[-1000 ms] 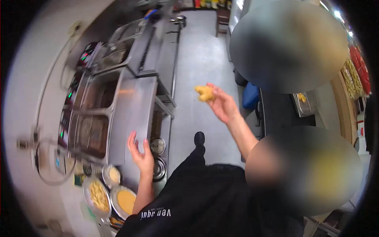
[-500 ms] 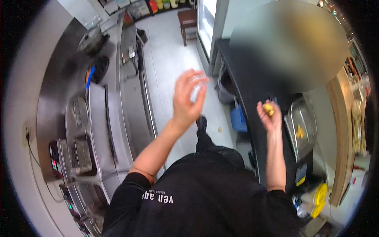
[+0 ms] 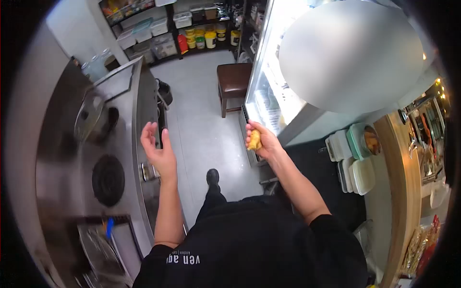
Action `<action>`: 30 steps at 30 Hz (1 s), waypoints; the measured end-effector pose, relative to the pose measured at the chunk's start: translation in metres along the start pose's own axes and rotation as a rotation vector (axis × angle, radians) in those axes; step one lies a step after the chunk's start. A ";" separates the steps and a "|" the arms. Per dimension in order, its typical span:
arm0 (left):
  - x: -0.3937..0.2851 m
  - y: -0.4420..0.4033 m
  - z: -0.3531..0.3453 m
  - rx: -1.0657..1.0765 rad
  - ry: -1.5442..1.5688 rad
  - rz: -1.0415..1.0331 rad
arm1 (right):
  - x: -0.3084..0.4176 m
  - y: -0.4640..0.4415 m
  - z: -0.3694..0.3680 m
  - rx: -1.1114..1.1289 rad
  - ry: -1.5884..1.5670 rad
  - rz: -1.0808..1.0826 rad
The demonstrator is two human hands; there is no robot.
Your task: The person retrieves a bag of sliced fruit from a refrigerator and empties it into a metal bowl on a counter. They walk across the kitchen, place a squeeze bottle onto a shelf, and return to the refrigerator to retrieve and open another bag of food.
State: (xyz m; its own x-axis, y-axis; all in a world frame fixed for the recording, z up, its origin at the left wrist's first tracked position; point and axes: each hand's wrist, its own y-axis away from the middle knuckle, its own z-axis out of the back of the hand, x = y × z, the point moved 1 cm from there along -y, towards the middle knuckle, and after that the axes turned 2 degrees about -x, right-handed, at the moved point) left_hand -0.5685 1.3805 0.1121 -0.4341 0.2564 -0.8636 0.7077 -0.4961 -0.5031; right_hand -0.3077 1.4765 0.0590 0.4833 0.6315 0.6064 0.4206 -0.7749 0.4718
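In the head view, my right hand (image 3: 263,144) is clamped on a yellow piece of food (image 3: 254,139), fingers curled round it and thumb along the top, so the piece sits right at the fingertips' side of my palm. I hold it out ahead of me, right of the middle, above the floor (image 3: 197,103) and in front of the lower part of a brightly lit glass-fronted fridge (image 3: 269,91).

My left hand (image 3: 161,156) is raised on the left, thumb and fingers spread apart, by the front edge of a steel counter (image 3: 132,144). On that counter sit a round black burner plate (image 3: 108,180) and, farther off, a pan (image 3: 90,115) that is blurred. Nearer to me on the left there is a bright blue thing (image 3: 110,228), too smeared to name.

Between my 2 arms, 1 black shoe (image 3: 213,177) shows on the floor. Beyond it, a brown-topped stool (image 3: 234,79) stands just beside the fridge, and yellow tubs (image 3: 210,40) and a red container (image 3: 182,43) line a low shelf at the far end.

To my right, lidded plastic boxes (image 3: 363,176) rest on a black counter (image 3: 307,165), along a wooden ledge (image 3: 402,192).
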 end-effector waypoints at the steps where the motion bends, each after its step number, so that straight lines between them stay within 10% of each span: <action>1: 0.020 -0.027 -0.023 0.026 0.015 -0.010 | 0.009 -0.026 -0.014 -0.011 -0.018 0.023; 11: 0.067 -0.198 -0.426 0.801 0.359 -0.255 | 0.195 -0.213 -0.094 -0.196 -0.003 0.482; 17: 0.091 -0.228 -0.637 0.871 0.502 -0.327 | 0.253 -0.310 -0.056 -0.324 -0.131 0.420; 21: 0.082 -0.251 -0.651 1.389 0.741 0.037 | 0.271 -0.349 -0.070 -0.355 -0.115 0.404; 30: 0.115 -0.255 -0.681 1.594 0.884 -0.131 | 0.242 -0.416 -0.093 -0.997 0.050 0.603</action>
State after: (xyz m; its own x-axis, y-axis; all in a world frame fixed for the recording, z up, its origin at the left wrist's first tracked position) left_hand -0.4186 2.1015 0.1178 0.3262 0.4049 -0.8542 -0.6779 -0.5296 -0.5099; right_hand -0.4367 1.9491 0.0690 0.3588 0.1692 0.9180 -0.6672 -0.6412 0.3790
